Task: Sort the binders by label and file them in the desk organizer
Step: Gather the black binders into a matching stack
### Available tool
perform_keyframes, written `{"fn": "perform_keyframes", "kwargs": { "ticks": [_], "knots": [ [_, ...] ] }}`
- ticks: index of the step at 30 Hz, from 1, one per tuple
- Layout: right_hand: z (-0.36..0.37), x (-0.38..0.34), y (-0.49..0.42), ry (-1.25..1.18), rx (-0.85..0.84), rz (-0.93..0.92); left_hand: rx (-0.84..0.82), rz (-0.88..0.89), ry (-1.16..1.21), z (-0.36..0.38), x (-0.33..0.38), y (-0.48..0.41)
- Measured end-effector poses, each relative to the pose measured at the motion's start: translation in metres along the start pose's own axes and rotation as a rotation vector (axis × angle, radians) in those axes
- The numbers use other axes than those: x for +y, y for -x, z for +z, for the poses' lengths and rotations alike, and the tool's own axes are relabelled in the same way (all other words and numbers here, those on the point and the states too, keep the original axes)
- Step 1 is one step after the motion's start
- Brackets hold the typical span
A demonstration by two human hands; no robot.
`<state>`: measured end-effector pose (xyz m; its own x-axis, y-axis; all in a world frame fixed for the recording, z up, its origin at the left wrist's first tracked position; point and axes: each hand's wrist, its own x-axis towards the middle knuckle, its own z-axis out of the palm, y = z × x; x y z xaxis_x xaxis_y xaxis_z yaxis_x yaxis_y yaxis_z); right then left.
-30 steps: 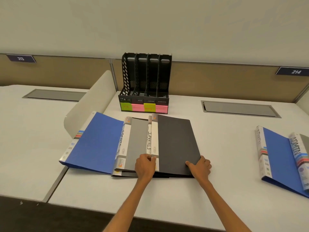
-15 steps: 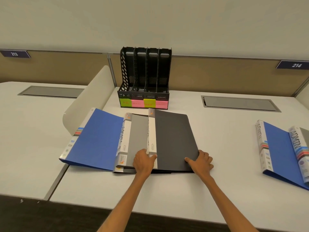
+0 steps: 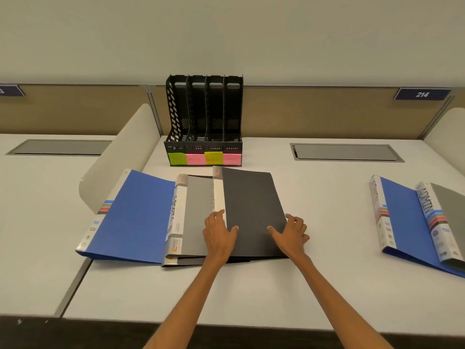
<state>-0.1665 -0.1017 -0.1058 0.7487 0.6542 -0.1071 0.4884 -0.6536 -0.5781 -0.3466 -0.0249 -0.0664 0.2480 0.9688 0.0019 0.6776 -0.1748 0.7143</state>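
The left hand (image 3: 218, 235) grips the dark grey binder (image 3: 251, 205) along its white spine edge, fingers curled over the spine and thumb flat on the cover. The right hand (image 3: 292, 234) holds the same binder at the opposite, open edge, thumb on the cover and fingers bent over the side, though whether they reach beneath it is hard to make out. This binder lies on top of a fanned pile at the middle of the white worktop (image 3: 327, 210), just in front of the desk organizer (image 3: 203, 114). It partly covers a light grey binder (image 3: 198, 215), whose white spine in turn overlaps the right edge of a blue binder (image 3: 136, 215) lying flat to the left. The organizer is black, stands upright against the back partition and has four slots side by side. Four sticky notes (image 3: 204, 158), green, pink, yellow and pink, are stuck in a row across its front lip, one under each slot. Well apart on the right of the worktop lies a second blue binder (image 3: 407, 222), and on it rests a grey binder (image 3: 450, 215) with "ADMIN" handwritten on its spine. A curved white divider (image 3: 120, 157) rises left of the pile, and a plate numbered 214 (image 3: 422, 94) hangs on the partition.
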Motion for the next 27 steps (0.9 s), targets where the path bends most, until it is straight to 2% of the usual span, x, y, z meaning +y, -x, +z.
{"fn": "perform_keyframes", "kwargs": {
  "ticks": [6, 12, 21, 27],
  "knots": [
    [-0.022, -0.003, -0.011, -0.038, 0.037, -0.029, -0.054, 0.110, -0.008, 0.017, 0.032, -0.002],
    [-0.056, 0.022, -0.023, -0.083, 0.091, 0.023, -0.149, 0.165, 0.019, 0.048, 0.064, 0.000],
    [-0.141, 0.103, -0.056, -0.116, 0.217, 0.136, -0.336, 0.191, 0.166, 0.127, 0.151, 0.013],
    [-0.193, 0.175, -0.074, -0.088, 0.311, 0.245, -0.451, 0.228, 0.168, 0.190, 0.215, 0.039]
  ]
}}
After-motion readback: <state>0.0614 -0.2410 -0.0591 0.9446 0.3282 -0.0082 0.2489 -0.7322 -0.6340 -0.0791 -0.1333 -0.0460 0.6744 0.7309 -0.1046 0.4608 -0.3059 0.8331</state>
